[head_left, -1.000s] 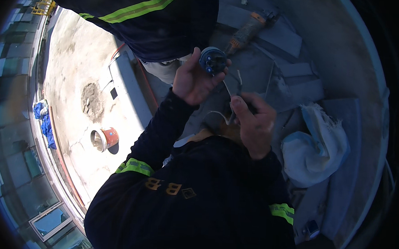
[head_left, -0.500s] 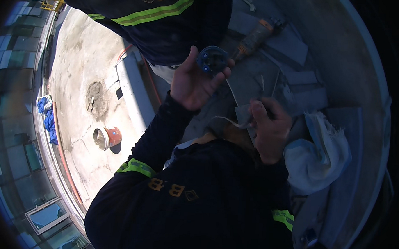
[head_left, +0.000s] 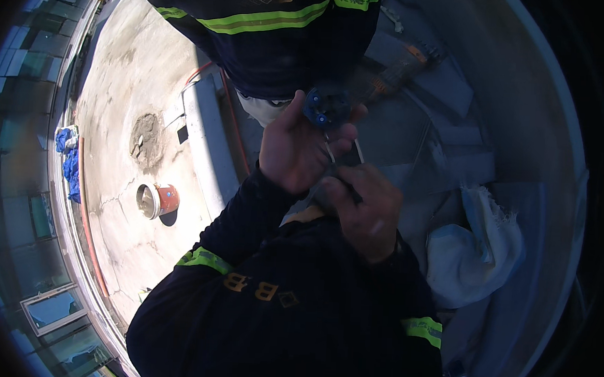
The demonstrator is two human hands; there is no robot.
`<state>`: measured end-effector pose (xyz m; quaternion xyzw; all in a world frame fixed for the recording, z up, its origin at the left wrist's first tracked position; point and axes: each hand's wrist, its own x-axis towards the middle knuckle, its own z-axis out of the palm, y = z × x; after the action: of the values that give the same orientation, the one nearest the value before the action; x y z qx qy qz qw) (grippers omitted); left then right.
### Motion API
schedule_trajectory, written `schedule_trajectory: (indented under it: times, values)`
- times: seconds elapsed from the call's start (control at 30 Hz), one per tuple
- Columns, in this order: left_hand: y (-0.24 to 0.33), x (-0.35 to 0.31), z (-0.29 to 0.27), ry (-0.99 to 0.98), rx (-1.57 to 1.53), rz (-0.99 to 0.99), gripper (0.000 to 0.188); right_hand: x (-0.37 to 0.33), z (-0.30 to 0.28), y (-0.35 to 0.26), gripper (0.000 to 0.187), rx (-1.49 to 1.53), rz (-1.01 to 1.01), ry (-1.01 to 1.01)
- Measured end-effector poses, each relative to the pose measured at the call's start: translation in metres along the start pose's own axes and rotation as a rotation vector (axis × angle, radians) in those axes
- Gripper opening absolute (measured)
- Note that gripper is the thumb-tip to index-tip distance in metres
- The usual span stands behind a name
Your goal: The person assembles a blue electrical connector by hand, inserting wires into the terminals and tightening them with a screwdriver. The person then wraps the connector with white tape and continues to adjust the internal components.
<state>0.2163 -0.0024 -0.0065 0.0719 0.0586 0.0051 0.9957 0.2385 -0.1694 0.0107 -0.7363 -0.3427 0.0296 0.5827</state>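
Observation:
In the upper middle, my left hand [head_left: 289, 152] is palm up, its thumb and fingers closed around a dark, round object [head_left: 327, 106] with blue glints. Its exact kind is too dim to make out. Just below and to the right, my right hand [head_left: 369, 209] is pinched close to the left palm. A thin pale strip [head_left: 330, 149] shows between its fingertips and the round object. Whether the strip touches that object I cannot tell.
Across from me stands another person in a dark jacket [head_left: 254, 49]. Grey slabs [head_left: 444, 87] and a grimy power tool [head_left: 393, 74] lie beyond my hands. A white sack [head_left: 472, 259] lies right. Leftward are a red-brown bucket [head_left: 168, 200] on its side and a rubble patch [head_left: 145, 139].
My right hand has moved left, from over the slabs to beside my left palm, with the pale strip. My left hand still holds the round object, slightly lower and further right in view.

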Motion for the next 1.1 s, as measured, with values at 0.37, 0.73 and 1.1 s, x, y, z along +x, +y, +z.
schedule_trajectory:
  times: [0.37,0.73,1.1]
  values:
    - [0.015,-0.061,0.029,0.016,0.148,0.132,0.062,-0.009,0.037,-0.021,0.009,0.047,-0.073,-0.136]
    - [0.028,-0.071,0.023,-0.039,0.021,0.108,0.054,0.000,0.002,-0.002,0.036,0.984,0.412,0.015]
    - [0.013,-0.063,0.024,-0.012,-0.085,0.211,0.054,0.029,0.004,-0.054,0.055,0.694,-0.028,0.036]
